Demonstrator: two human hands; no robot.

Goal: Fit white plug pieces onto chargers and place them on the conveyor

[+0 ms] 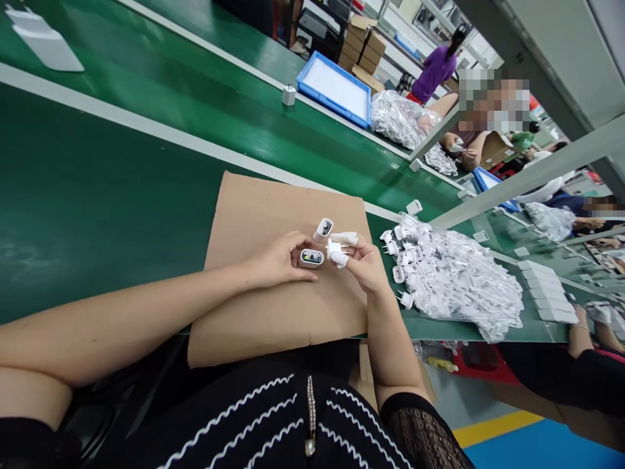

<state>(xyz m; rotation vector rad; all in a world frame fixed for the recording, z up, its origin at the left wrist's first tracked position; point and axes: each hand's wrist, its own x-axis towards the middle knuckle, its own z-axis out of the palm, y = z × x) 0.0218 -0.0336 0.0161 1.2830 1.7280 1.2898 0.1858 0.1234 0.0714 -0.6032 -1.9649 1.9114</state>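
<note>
Over a brown cardboard sheet [263,221], my left hand [280,260] is closed around a white charger housing [311,258], whose open end shows dark and green parts inside. My right hand [364,260], with white covers on thumb and a finger, pinches a white plug piece [335,249] with metal prongs. The two pieces are apart, side by side. A second white housing [323,229] stands on the cardboard just behind them, its open end up. To the right lies a clear plastic bag [459,280] full of white plug pieces, several of them loose at its left edge.
A green conveyor [185,91] with pale rails runs behind the cardboard and carries white chargers [289,96]. Beyond it are a blue tray [336,88] and another plastic bag [400,120]. White blocks [547,291] stand at the right, beside a co-worker's hands [581,332].
</note>
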